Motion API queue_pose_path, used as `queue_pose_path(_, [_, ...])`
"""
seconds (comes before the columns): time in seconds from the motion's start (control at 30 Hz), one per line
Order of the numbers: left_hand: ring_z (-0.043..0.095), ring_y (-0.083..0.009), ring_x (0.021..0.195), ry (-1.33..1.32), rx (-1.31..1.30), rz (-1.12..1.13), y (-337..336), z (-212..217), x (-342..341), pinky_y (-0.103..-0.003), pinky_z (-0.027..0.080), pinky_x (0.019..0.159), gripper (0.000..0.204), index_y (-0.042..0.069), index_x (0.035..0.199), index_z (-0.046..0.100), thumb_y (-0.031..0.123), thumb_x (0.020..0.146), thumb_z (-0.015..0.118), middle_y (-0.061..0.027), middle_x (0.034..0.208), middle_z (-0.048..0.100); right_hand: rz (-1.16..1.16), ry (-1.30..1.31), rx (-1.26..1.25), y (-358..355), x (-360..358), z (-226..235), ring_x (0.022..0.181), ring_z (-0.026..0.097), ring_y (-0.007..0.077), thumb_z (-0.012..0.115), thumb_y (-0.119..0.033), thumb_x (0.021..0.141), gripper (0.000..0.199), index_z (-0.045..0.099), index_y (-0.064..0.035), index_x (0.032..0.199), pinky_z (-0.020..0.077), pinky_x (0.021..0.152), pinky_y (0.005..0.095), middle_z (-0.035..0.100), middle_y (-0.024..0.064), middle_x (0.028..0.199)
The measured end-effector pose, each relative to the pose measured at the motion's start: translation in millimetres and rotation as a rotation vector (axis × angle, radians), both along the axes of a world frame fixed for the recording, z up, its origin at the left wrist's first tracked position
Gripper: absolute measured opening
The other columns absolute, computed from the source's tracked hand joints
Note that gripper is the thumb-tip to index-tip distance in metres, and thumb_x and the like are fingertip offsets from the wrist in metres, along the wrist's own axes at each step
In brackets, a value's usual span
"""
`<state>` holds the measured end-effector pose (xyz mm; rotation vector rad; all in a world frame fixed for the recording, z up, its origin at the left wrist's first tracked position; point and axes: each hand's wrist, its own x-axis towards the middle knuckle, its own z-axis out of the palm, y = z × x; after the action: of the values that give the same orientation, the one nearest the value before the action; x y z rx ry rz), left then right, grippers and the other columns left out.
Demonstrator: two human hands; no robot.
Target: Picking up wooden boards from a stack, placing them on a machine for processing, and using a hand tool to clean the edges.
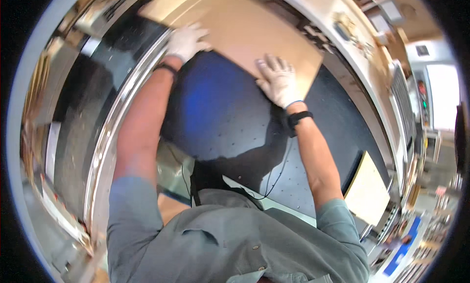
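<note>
A large flat tan board (245, 26) lies across the far part of a black work table (220, 111). My left hand (186, 42), in a white glove, rests at the board's near edge by its left side, fingers spread. Farther right, my gloved right hand (279, 80) lies flat on the board near its right corner, fingers apart. Neither hand is wrapped round anything. Both arms reach forward, with a dark band on each wrist.
A shiny metal rail (115, 99) runs along the table's left side. To the right stands a pale yellow panel (367, 190) beside the table. A light-coloured ledge (338, 23) with small items borders the far right. Thin cables (274, 180) hang near my body.
</note>
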<state>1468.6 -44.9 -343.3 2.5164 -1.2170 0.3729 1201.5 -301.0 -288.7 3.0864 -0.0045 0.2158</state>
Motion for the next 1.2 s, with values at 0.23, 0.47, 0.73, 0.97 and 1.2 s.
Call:
queue_pose_path(0.23, [0.057,-0.0340,0.139,0.082,0.081,0.014,-9,25,-6,-0.049,0.049,0.112,0.066,0.016,0.134,0.075,0.049,0.078,0.084,-0.0185,0.149,0.062,-0.036,-0.018,0.021,-6,-5,2,0.145,0.046,0.0442,0.071,-0.044,0.094,0.062,0.058,-0.0229,0.151,0.0339,0.120,0.0627,0.050,0.0159,0.160])
queue_pose_path(0.47, [0.055,-0.0362,0.141,0.076,0.099,0.005,-7,28,-4,-0.049,0.048,0.113,0.066,0.013,0.133,0.075,0.048,0.078,0.084,-0.0194,0.152,0.060,-0.059,-0.004,0.074,-5,-5,4,0.148,0.043,0.0452,0.069,-0.044,0.097,0.062,0.056,-0.0237,0.154,0.0317,0.123,0.0608,0.048,0.0156,0.163])
queue_pose_path(0.73, [0.052,-0.0412,0.144,0.264,0.066,-0.035,-9,35,-5,-0.048,0.041,0.121,0.062,0.003,0.136,0.071,0.038,0.086,0.078,-0.0248,0.157,0.054,-0.039,-0.005,0.181,-17,-7,-2,0.145,0.045,0.0402,0.070,-0.053,0.092,0.064,0.061,-0.0265,0.149,0.0326,0.119,0.0670,0.050,0.0125,0.159])
queue_pose_path(0.97, [0.047,-0.0416,0.148,0.304,0.170,-0.042,-26,30,1,-0.044,0.036,0.126,0.067,-0.002,0.142,0.065,0.032,0.087,0.081,-0.0283,0.159,0.050,-0.175,-0.056,0.247,-6,-21,-1,0.139,0.050,0.0359,0.076,-0.044,0.085,0.053,0.070,-0.0224,0.133,0.0394,0.112,0.0608,0.058,0.0106,0.146])
queue_pose_path(1.2, [0.047,-0.0454,0.146,0.162,0.443,0.017,-28,50,-53,-0.048,0.039,0.123,0.068,-0.007,0.149,0.053,0.028,0.096,0.075,-0.0317,0.158,0.048,-0.196,0.083,0.755,75,-137,5,0.116,0.063,0.0374,0.071,-0.034,0.090,0.037,0.071,-0.0076,0.116,0.0509,0.100,0.0512,0.069,0.0169,0.113])
